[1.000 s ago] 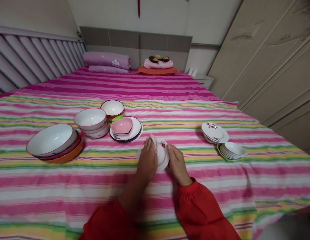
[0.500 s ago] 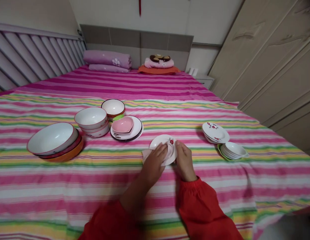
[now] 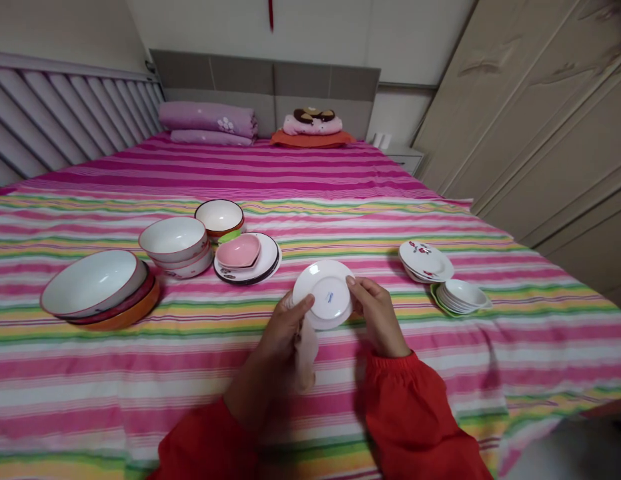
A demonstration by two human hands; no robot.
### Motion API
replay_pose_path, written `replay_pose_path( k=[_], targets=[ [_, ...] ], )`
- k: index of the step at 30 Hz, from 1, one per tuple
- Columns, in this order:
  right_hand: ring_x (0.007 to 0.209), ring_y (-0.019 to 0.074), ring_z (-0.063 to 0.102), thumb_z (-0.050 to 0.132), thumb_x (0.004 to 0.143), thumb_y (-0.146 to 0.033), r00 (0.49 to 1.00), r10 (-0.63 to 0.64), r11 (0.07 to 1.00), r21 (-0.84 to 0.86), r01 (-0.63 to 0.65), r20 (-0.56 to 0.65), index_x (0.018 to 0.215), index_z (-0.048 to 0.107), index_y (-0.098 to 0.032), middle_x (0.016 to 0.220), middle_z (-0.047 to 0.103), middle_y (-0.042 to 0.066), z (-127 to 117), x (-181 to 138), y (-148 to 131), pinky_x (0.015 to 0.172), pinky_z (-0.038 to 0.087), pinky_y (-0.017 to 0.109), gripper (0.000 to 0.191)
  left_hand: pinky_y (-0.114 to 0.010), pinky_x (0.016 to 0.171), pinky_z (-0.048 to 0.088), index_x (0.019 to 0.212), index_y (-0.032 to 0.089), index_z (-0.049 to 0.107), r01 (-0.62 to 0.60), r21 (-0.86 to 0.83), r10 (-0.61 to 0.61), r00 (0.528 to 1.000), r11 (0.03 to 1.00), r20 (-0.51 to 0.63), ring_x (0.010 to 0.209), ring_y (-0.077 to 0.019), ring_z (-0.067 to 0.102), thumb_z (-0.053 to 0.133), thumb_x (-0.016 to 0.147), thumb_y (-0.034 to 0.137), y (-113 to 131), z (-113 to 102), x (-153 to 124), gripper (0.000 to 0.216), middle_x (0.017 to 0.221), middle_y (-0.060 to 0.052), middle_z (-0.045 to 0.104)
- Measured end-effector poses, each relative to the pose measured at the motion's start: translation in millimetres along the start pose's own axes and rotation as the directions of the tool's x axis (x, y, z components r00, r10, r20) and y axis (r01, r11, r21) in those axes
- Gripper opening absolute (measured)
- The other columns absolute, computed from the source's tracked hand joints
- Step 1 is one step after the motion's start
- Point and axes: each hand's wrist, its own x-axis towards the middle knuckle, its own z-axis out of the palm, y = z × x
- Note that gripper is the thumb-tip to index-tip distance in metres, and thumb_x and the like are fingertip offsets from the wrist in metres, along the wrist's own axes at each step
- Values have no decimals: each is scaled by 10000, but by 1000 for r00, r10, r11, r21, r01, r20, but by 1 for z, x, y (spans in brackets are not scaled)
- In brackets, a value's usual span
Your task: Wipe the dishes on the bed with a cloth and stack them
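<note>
A small white plate (image 3: pixel 322 287) is held up above the striped cloth, its underside with a blue mark facing me. My left hand (image 3: pixel 284 327) grips its left edge, thumb on the plate, and a pale pink cloth (image 3: pixel 306 353) hangs from the same hand. On the opposite edge, my right hand (image 3: pixel 374 310) pinches the plate between thumb and fingers. To the right lie a stack of flowered plates (image 3: pixel 426 261) and a stack of small white dishes (image 3: pixel 463 295) with a green one beneath.
Left of my hands stand stacked large oval bowls (image 3: pixel 97 285), round white bowls (image 3: pixel 175 241), a dark-rimmed bowl (image 3: pixel 220 217) and a pink heart-shaped dish (image 3: pixel 239 251) on plates (image 3: pixel 268 257). Folded bedding (image 3: pixel 210 121) lies by the headboard (image 3: pixel 245 77). A wardrobe (image 3: pixel 520 120) rises at right.
The plate has been flipped from its flowered face to its underside. My left hand, which pressed the cloth on the face, now grips the left edge with the cloth hanging down.
</note>
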Motion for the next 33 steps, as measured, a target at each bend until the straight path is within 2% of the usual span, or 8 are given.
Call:
replay_pose_path(
  k=[5, 8, 13, 19, 22, 24, 27, 33],
  targets=[
    [379, 48, 245, 783, 630, -429, 978, 135, 979, 132, -156, 158, 652, 632, -167, 407, 376, -95, -5, -1, -5, 384, 195, 193, 303, -354, 868, 515, 1268, 168, 534, -37, 6, 36, 999, 999, 7, 987, -233, 658, 602, 832, 478, -3, 0, 4, 539, 1136, -108, 681],
    [379, 43, 222, 791, 607, -420, 992, 96, 981, 162, -108, 75, 657, 646, -165, 415, 384, -95, -3, -1, -6, 373, 170, 193, 297, -367, 966, 472, 1308, 215, 498, -153, 98, 158, 986, 983, -50, 1142, -225, 588, 459, 897, 537, -5, -4, 7, 524, 1272, -83, 610],
    [446, 84, 375, 773, 618, -447, 1000, -15, 997, 70, 14, 2, 698, 678, -179, 513, 506, -50, 2, -4, -6, 409, 296, 209, 295, -393, 1008, 445, 1320, 227, 491, -248, 348, 328, 925, 904, -190, 1186, -239, 559, 497, 892, 498, -9, -11, 14, 507, 1274, -77, 609],
    [584, 134, 473, 683, 748, -407, 960, -196, 964, -139, 226, 201, 742, 724, -188, 640, 595, 1, 13, -15, -3, 508, 363, 240, 223, -443, 1120, 314, 1364, 205, 448, -396, 670, 485, 873, 628, 61, 1337, -245, 399, 407, 946, 412, -14, -13, 15, 468, 1386, -93, 511],
    [557, 126, 454, 676, 748, -408, 960, -181, 967, -137, 213, 214, 756, 729, -190, 630, 581, -3, 14, -14, 0, 487, 343, 239, 225, -480, 1152, 245, 1394, 212, 402, -556, 740, 513, 791, 379, 332, 1397, -242, 293, 379, 961, 358, -18, -13, 13, 458, 1465, -102, 412],
    [520, 116, 428, 697, 710, -428, 977, -129, 984, -101, 148, 171, 745, 719, -187, 595, 560, -15, 13, -11, 3, 457, 321, 234, 244, -491, 1154, 238, 1410, 200, 371, -642, 735, 462, 732, 219, 501, 1421, -240, 230, 361, 966, 313, -21, -12, 12, 458, 1478, -115, 387],
    [481, 104, 413, 717, 665, -438, 999, -36, 999, 12, 36, 35, 727, 684, -181, 545, 532, -37, 13, -7, 9, 438, 320, 228, 266, -478, 1150, 258, 1426, 161, 327, -677, 731, 347, 707, 83, 616, 1433, -233, 191, 332, 969, 252, -26, -8, 9, 466, 1476, -140, 380],
    [379, 73, 333, 733, 657, -424, 969, 39, 965, 259, 26, -242, 587, 496, -201, 426, 420, -83, 10, 0, 17, 376, 269, 220, 333, -455, 1146, 278, 1398, 175, 374, -694, 720, 192, 706, -2, 681, 1431, -222, 198, 321, 959, 192, -37, -4, 6, 443, 1474, -110, 393]
  ],
)
